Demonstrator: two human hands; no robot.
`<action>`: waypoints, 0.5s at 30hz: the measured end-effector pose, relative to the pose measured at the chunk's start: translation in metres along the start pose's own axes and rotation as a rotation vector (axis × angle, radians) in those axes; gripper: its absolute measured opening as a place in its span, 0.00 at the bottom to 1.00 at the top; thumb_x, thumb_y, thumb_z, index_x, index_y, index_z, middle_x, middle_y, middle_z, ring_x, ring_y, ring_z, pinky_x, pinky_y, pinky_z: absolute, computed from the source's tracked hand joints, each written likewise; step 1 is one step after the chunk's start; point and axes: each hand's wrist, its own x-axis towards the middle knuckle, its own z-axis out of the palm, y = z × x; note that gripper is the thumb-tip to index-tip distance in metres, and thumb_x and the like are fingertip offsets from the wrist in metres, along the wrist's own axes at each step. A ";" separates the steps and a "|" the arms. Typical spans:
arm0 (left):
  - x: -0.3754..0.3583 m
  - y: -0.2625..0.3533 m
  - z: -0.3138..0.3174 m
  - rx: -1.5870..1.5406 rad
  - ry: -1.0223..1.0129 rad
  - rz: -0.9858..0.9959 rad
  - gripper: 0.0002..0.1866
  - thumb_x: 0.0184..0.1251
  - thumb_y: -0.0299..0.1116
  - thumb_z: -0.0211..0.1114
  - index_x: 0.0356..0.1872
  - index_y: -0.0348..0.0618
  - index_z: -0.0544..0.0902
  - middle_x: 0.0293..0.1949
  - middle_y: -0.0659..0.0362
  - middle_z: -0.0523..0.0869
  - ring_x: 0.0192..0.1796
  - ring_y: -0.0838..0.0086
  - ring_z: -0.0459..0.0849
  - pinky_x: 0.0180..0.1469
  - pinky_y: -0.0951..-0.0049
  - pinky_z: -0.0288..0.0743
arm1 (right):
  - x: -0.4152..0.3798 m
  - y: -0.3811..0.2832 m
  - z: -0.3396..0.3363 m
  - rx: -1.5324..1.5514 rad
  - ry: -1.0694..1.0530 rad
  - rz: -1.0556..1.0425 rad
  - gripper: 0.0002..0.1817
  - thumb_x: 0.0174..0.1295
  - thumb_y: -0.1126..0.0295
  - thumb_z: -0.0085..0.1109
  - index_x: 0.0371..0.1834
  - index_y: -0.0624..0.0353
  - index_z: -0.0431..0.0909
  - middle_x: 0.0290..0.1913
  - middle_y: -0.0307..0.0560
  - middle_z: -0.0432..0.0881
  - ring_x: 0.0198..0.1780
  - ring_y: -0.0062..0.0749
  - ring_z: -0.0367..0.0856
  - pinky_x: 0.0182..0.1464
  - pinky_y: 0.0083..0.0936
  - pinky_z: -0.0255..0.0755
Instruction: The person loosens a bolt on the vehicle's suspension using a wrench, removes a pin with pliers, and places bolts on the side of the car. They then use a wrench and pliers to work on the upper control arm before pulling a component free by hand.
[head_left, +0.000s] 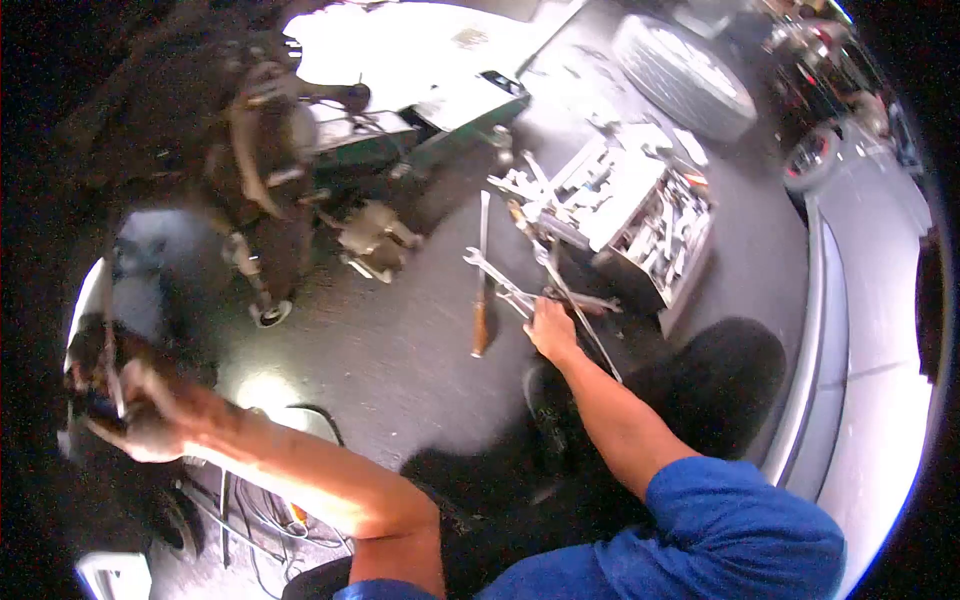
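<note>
a dark grey floor (400, 340) spreads through a workshop, brightly lit at the far side and shadowed on the near right. in the head view, a grey car body (880, 300) runs along the right edge, and a tire (680, 80) lies on the far right part of the floor. dark machinery (255, 150) fills the far left, with a metal part (375, 240) on the floor just right of it.

right of the middle stands an open toolbox (690, 235), crowded with shiny metal tools. on the floor to its left, a wrench (490, 270) lies slantwise, its open end pointing far and left. a brown-handled tool (481, 325) lies just left of the wrench, its handle toward the near side, and a long metal rod (595, 345) slants past on the right.

the person's right hand (552, 330) is at the near end of the wrench, fingers bent; whether they are closed around it cannot be told. the left hand (155, 415) is at the near left, blurred, beside a dark object and a thin, pale strip; its grip cannot be made out. cables (275, 520) lie in loops on the near left floor. both sleeves are blue.
</note>
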 end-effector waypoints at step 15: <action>-0.037 0.043 0.082 0.970 -0.306 -0.468 0.29 0.72 0.46 0.56 0.65 0.33 0.73 0.63 0.49 0.77 0.63 0.67 0.74 0.69 0.69 0.60 | -0.043 -0.262 -0.134 0.839 0.049 -0.767 0.17 0.74 0.58 0.47 0.44 0.61 0.78 0.39 0.58 0.84 0.40 0.56 0.84 0.39 0.42 0.76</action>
